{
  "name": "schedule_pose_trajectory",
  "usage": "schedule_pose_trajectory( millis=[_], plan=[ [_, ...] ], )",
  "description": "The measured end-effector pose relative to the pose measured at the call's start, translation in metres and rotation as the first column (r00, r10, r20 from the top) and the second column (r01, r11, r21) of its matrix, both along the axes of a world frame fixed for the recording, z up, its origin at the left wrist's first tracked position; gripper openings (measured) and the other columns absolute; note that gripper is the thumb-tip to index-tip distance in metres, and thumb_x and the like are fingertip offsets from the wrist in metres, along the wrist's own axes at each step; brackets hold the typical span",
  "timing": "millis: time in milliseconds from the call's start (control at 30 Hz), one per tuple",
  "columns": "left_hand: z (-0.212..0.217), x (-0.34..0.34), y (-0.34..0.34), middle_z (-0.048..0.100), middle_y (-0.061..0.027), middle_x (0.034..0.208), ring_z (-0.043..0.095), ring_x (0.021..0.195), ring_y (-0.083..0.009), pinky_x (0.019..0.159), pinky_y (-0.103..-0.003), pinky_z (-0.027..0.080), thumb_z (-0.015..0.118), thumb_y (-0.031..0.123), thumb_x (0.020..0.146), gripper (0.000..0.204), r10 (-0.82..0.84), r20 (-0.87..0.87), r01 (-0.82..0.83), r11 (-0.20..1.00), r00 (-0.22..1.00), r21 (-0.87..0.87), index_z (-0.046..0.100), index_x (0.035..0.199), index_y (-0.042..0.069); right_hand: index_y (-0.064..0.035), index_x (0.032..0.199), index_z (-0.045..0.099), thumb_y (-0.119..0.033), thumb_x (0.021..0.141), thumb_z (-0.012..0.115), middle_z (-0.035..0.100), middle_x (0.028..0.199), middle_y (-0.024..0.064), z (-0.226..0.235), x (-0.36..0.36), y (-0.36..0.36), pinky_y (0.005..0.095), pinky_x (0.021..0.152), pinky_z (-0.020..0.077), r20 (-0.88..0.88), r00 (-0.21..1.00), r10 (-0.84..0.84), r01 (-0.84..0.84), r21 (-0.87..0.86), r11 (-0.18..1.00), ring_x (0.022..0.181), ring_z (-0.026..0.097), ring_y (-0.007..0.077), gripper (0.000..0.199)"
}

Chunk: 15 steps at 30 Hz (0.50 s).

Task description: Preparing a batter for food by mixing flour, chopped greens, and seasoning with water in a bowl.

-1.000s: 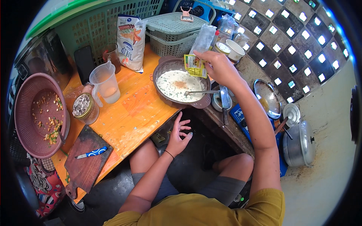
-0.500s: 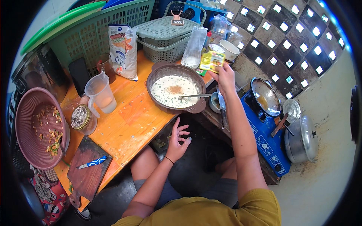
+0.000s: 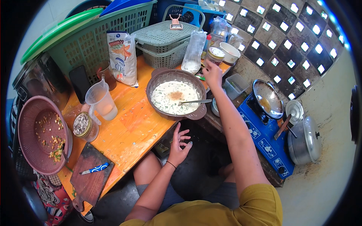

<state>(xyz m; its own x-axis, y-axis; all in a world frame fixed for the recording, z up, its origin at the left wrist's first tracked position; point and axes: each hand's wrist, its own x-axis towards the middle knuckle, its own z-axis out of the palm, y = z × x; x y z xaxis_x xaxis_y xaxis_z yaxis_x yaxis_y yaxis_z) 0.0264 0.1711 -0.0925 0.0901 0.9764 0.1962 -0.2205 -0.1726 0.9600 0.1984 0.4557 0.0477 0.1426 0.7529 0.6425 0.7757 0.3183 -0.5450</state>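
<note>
My left hand [image 3: 179,146] hangs over the table's front edge, fingers spread, with nothing in it. My right hand [image 3: 213,77] reaches to the back right of the brown bowl [image 3: 152,98]. Its fingers are curled beside a lidded jar [image 3: 216,53] and over a green packet [image 3: 200,75]; what they hold, if anything, is hidden. White batter with green bits [image 3: 166,92] fills the bowl, and a patch of brown powder [image 3: 175,95] lies on top. A metal spoon [image 3: 195,101] rests in the batter, its handle over the right rim.
At left stand a measuring jug [image 3: 101,98], a jar [image 3: 85,126], a flour bag [image 3: 123,60] and a pink basket [image 3: 41,150]. A knife [image 3: 95,168] lies on a cutting board [image 3: 90,184]. Right of my arm are a blue stove [image 3: 264,141] with a pan [image 3: 267,98] and a pot [image 3: 304,141].
The yellow packet that my right hand held up is out of sight. That hand has moved left and its fingers are now by the jar. My left hand has barely moved.
</note>
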Motion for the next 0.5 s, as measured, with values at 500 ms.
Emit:
schedule_pose_trajectory(
  millis=[500],
  plan=[
    [0.007,0.004,-0.001,0.051,-0.0158,0.140,0.059,0.108,-0.0184,0.082,-0.028,0.051,0.068,0.000,0.084,0.098,-0.018,0.006,0.018,1.000,1.000,0.000,0.013,0.162,0.016,-0.0065,0.094,0.075,-0.020,0.083,0.074,0.068,0.090,0.0212,0.088,-0.041,-0.151,0.0436,0.076,0.0542,0.476,0.671,0.568,-0.406,-0.406,0.819,0.079,0.069,0.0369,0.017]
  ],
)
